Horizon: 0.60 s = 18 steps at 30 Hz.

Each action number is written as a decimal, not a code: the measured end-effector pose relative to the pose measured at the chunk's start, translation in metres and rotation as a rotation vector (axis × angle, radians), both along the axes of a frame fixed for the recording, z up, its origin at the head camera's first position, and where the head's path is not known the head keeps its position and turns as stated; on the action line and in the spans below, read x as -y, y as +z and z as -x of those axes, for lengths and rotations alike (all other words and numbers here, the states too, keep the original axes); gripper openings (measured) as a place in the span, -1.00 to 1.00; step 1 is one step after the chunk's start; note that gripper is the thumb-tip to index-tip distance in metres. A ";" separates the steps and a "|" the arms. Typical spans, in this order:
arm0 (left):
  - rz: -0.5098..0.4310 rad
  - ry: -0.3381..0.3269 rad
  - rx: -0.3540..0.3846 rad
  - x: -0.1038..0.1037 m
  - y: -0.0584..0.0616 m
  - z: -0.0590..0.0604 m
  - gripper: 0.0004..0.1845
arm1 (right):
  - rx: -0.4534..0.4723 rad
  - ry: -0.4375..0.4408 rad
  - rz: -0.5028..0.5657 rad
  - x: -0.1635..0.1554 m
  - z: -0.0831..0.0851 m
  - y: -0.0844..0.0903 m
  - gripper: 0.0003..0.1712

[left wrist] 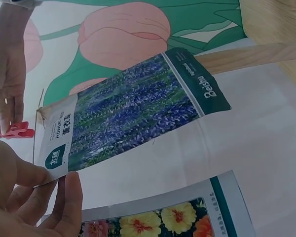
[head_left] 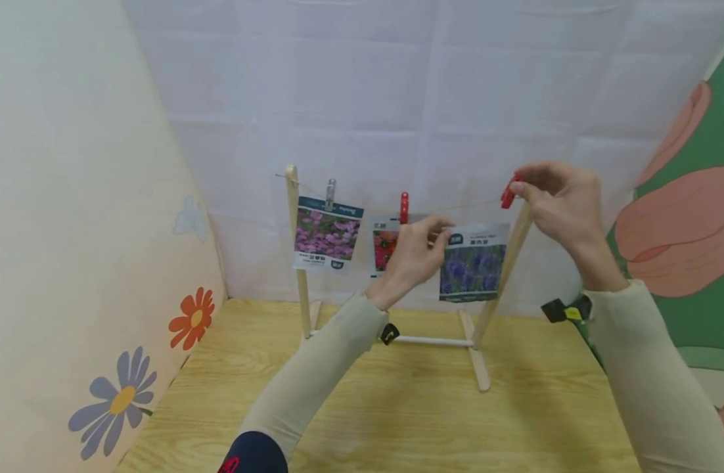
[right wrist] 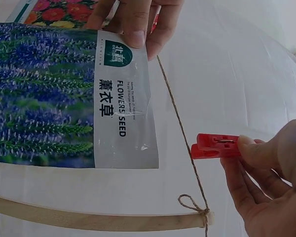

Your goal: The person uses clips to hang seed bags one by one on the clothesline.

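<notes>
A small wooden rack [head_left: 299, 263] carries a thin string [right wrist: 180, 118] between its two posts. My left hand [head_left: 414, 253] pinches the top corner of a lavender seed packet [head_left: 473, 263] and holds it up against the string. My right hand [head_left: 560, 200] pinches a red clothespin [right wrist: 214, 146] beside the string near the right post [head_left: 512, 249]; the peg's tip touches the string [right wrist: 192, 150]. A purple-flower packet [head_left: 328, 235] hangs from a grey peg [head_left: 330, 192], and a red-flower packet [head_left: 384, 246] hangs from a red peg [head_left: 404, 207].
The rack stands at the back of a wooden tabletop [head_left: 397, 414]. A white cloth wall [head_left: 397, 98] is close behind, a cream panel with painted flowers [head_left: 72, 263] at the left, a green panel with tulips [head_left: 687, 217] at the right.
</notes>
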<state>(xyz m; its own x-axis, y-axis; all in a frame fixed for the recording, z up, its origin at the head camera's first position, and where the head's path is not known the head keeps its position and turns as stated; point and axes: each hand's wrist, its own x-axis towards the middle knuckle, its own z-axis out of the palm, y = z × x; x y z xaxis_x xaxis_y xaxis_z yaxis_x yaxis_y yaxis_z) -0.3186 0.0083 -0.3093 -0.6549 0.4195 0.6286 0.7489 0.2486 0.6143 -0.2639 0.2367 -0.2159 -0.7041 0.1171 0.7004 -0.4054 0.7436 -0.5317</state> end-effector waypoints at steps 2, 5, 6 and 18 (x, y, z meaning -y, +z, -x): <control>-0.004 0.003 -0.001 -0.002 0.000 0.001 -0.74 | -0.004 0.006 0.004 -0.001 0.004 0.001 -0.77; -0.009 0.014 -0.012 -0.005 0.000 0.002 -0.75 | -0.001 0.010 -0.002 -0.002 0.008 0.001 -0.77; -0.011 0.017 -0.014 -0.006 0.001 0.002 -0.75 | 0.001 0.011 -0.005 -0.002 0.009 0.001 -0.77; -0.001 0.076 -0.058 -0.010 0.006 0.005 -0.74 | 0.021 0.031 -0.044 -0.004 0.021 0.003 -0.77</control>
